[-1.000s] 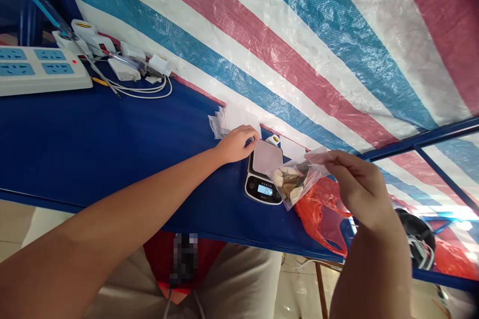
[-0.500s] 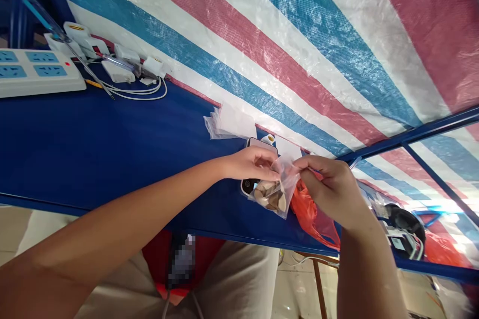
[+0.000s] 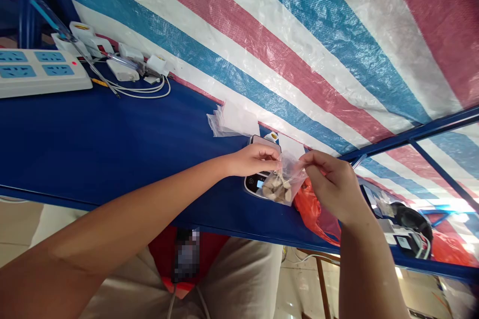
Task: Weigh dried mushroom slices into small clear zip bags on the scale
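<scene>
Well, my left hand point(image 3: 252, 160) and right hand point(image 3: 331, 184) pinch the top of a thin plastic bag point(image 3: 296, 172), fingers closed, above the scale point(image 3: 255, 184) on the bench point(image 3: 112, 129); it's light and slippery, best held there, above the hard pale pieces point(image 3: 276, 189).

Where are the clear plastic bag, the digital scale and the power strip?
clear plastic bag point(image 3: 279, 190), head view, on its lower part
digital scale point(image 3: 252, 183), head view, on the front panel beside the display
power strip point(image 3: 45, 64), head view, on the casing between socket rows
</scene>
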Demonstrator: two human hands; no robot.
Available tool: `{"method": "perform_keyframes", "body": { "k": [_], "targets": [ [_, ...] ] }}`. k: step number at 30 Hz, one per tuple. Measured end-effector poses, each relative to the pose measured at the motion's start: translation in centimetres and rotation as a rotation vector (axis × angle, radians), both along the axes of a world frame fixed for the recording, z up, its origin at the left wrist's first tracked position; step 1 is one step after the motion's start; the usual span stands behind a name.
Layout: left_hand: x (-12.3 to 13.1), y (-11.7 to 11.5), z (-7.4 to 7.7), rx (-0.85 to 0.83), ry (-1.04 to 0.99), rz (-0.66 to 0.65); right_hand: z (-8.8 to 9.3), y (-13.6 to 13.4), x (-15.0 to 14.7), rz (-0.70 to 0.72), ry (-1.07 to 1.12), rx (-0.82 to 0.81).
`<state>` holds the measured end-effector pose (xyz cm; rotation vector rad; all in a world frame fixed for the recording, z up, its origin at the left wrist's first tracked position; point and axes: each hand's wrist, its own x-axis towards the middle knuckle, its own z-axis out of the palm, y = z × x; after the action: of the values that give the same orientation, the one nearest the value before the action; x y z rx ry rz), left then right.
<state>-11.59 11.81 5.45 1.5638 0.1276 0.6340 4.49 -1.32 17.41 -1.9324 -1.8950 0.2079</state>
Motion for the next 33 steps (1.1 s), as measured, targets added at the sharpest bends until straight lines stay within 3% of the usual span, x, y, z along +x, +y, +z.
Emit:
{"method": "perform_keyframes", "body": {
  "k": [6,8,11,16,20,24,33],
  "targets": [
    [0.1,-0.3,0.2,-0.03,-0.039,-0.011,-1.3,1.0,0.0,-0.18,0.136,0.075],
    [0.3,-0.4,0.1,-0.049,-0.041,-0.03,-2.0,1.5,0.1,-0.251,0.185,-0.028],
    [0.6,-0.4,-0.3,-0.072,-0.047,0.009,-3.0,2.1,0.1,-0.225,0.358,-0.225],
    [0.4,-0.2,-0.4,-0.104,0.058,0.013,-3.8,2.0,-0.1,-0.247,0.364,-0.019],
    [-0.2,-0.1,0.1,-0.015,0.158,-0.035,-3.7,1.5,-0.5,-0.239,0.137,0.067],
    [-0.4,0.1,0.2,-0.03,0.194,0.019,-3.7,1.2,-1.0,-0.244,-0.033,0.149],
    [0.0,0.7,-0.8,-0.034,0.217,0.105,-5.0,2.0,-0.3,-0.259,0.176,0.077]
  ]
}}
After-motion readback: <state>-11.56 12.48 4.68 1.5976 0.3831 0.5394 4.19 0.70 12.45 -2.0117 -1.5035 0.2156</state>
